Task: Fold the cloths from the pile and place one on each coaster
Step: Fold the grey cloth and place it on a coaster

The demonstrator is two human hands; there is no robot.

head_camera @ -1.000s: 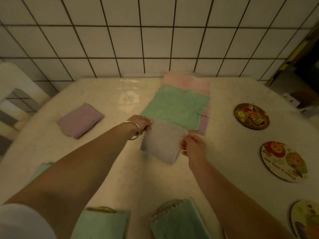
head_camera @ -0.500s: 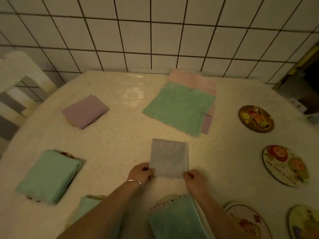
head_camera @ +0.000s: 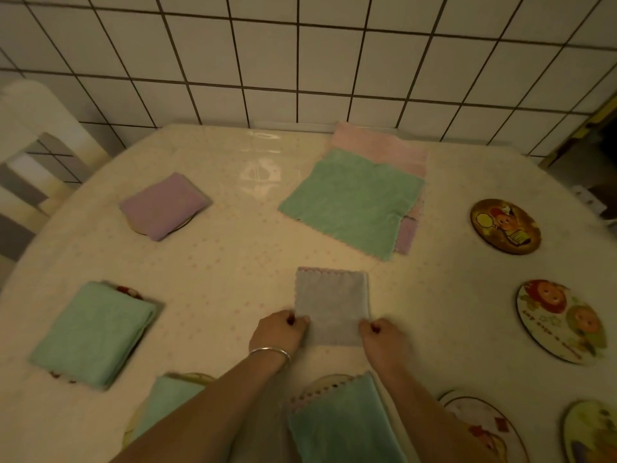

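Folding under way, four coasters covered

Near the table's (head_camera: 207, 289) front edge our left hand (head_camera: 278, 332) and right hand (head_camera: 384, 337) pinch the near corners of the grey cloth (head_camera: 330, 305) with curled fingers; it lies flat, folded. We count four coasters covered, four bare at the right edge, and the pile (head_camera: 354, 202) waiting by the back edge.

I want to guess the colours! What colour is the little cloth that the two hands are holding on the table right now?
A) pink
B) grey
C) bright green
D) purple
B: the left hand and the right hand each pinch a near corner of the small grey cloth; the green cloth lies on top of the pile further back.
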